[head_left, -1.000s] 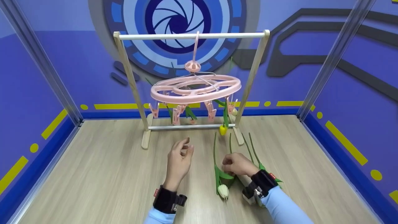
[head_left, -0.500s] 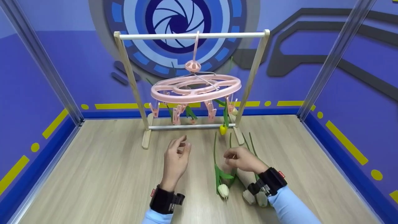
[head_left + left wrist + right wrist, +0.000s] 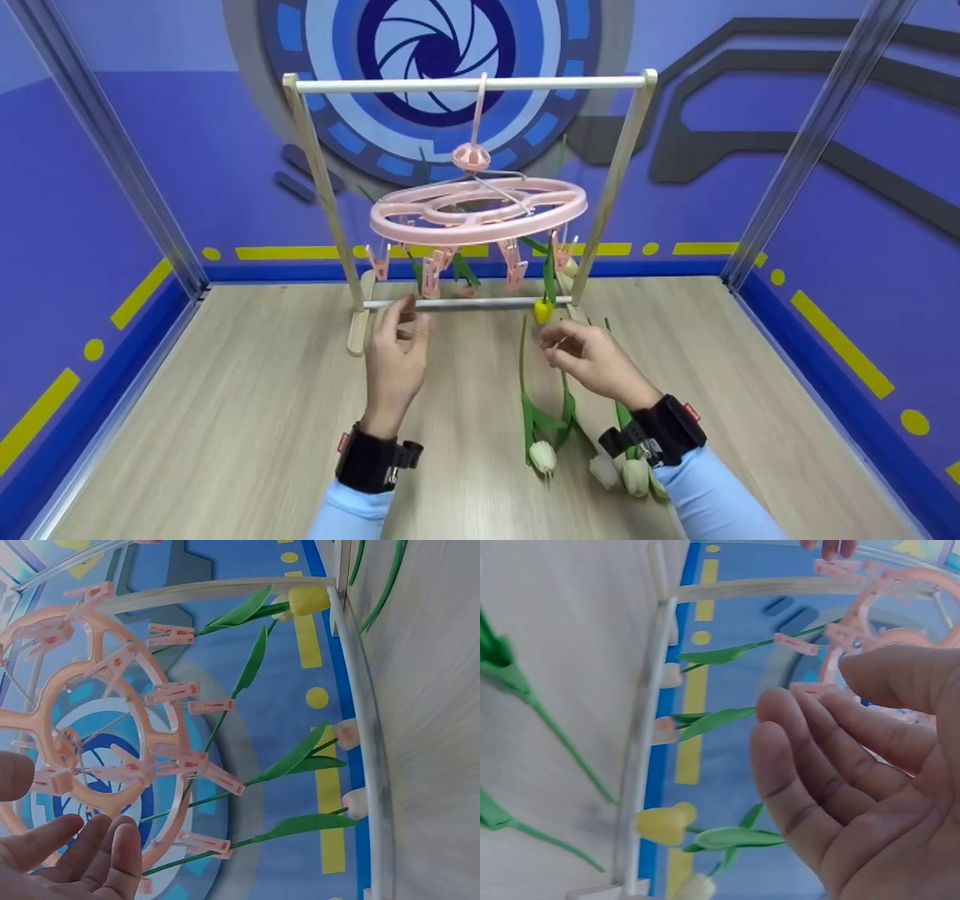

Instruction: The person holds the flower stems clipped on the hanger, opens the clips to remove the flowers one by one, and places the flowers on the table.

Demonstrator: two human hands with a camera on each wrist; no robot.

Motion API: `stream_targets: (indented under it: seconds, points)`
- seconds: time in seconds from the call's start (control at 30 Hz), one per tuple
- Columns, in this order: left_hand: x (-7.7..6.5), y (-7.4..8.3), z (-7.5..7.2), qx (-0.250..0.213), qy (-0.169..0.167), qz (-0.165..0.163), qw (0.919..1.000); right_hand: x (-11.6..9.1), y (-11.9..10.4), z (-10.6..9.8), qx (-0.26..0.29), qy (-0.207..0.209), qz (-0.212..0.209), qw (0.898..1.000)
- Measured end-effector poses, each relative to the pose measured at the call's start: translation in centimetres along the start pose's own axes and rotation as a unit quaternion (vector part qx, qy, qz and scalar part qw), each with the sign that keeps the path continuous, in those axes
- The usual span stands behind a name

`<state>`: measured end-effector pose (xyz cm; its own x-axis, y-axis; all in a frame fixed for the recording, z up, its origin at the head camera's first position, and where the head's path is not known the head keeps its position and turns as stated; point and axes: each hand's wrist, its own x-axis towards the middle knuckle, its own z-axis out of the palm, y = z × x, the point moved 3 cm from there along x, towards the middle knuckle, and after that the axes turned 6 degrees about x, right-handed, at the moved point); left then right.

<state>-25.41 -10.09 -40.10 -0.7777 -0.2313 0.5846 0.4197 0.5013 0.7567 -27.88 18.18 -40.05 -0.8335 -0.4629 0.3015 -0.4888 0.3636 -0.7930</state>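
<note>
My left hand (image 3: 394, 364) is raised in front of the rack's left side, fingers loosely bent and holding nothing. My right hand (image 3: 596, 364), also without anything in it, hovers over tulip stems, its fingertips just below a hanging yellow tulip (image 3: 544, 311) in the head view. A pink round clip hanger (image 3: 480, 235) hangs from the rack, with pink clothespins (image 3: 431, 274) around its ring. Several tulips hang head-down from these pins; the left wrist view shows pale pink tulips (image 3: 346, 733) among them. White tulips (image 3: 543, 456) lie on the table below my right hand.
A wooden rack (image 3: 622, 157) with a white top bar (image 3: 555, 83) and a low crossbar (image 3: 450, 303) stands at the back of the wooden table (image 3: 247, 420). Blue printed walls (image 3: 862, 247) enclose the table at the back and sides.
My right hand has lifted off the tulips on the table and moved towards the rack. My left hand has moved forward and to the left. The view has shifted slightly.
</note>
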Motion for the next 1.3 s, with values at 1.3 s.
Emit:
stream_targets:
  seconds: [1.3]
  points:
    - [7.1, -0.1, -0.2, -0.052, 0.028, -0.046, 0.9972, 3.9, -3.1, -0.3, 0.071, 0.094, -0.053, 0.992]
